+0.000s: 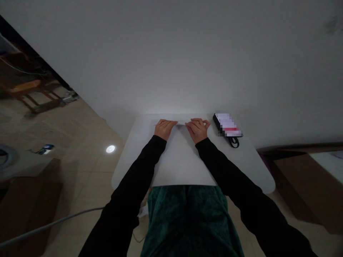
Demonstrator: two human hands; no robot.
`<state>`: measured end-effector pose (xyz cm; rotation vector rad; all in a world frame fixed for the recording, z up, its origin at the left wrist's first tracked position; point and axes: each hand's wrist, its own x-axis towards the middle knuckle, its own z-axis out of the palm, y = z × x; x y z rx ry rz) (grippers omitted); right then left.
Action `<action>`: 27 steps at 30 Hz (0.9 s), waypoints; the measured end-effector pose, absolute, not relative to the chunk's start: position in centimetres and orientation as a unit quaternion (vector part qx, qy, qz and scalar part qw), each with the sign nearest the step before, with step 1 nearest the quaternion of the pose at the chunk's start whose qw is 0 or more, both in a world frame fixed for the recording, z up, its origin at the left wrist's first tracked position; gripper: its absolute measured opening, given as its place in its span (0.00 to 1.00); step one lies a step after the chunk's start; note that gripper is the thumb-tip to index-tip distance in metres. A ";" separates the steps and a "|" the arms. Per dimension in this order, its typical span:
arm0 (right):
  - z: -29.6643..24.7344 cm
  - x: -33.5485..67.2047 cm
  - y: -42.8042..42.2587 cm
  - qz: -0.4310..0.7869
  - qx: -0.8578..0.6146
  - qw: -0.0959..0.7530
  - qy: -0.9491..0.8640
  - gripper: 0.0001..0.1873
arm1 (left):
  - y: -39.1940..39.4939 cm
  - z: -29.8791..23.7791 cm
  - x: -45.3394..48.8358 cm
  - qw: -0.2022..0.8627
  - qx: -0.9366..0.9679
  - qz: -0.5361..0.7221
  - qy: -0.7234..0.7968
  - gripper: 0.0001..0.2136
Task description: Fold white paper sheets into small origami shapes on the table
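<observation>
Both hands are at the far part of a white table, close to the wall. Between them is a thin white sheet of paper, seen nearly edge-on. My left hand pinches it from the left, its fingertips pressed together at the edge. From the right, my right hand pinches it too, with the outer fingers somewhat raised. The fingertips of the two hands are a short gap apart. How the paper is folded or bent is hard to make out.
A black case with a strap lies right of my right hand, its top blurred out. The wall rises behind the table. Cardboard boxes stand at the right, another box at the left. A grey cable crosses lower left.
</observation>
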<state>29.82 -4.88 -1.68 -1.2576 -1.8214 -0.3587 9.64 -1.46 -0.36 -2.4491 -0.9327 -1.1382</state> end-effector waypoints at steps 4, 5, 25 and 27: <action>-2.0 30.3 -4.5 -0.139 -0.513 0.444 -0.722 0.12 | -2.5 0.0 10.7 0.134 -0.849 -0.397 -0.323 0.10; -2.0 30.3 -4.6 -0.142 -0.510 0.445 -0.722 0.12 | -2.7 0.0 11.0 0.134 -0.851 -0.392 -0.321 0.10; -1.5 29.6 -5.1 -0.148 -0.508 0.472 -0.706 0.12 | -2.2 -0.1 11.2 0.163 -0.799 -0.432 -0.384 0.05; -1.6 29.7 -5.0 -0.150 -0.508 0.493 -0.691 0.13 | -2.0 0.0 10.9 0.154 -0.791 -0.432 -0.404 0.05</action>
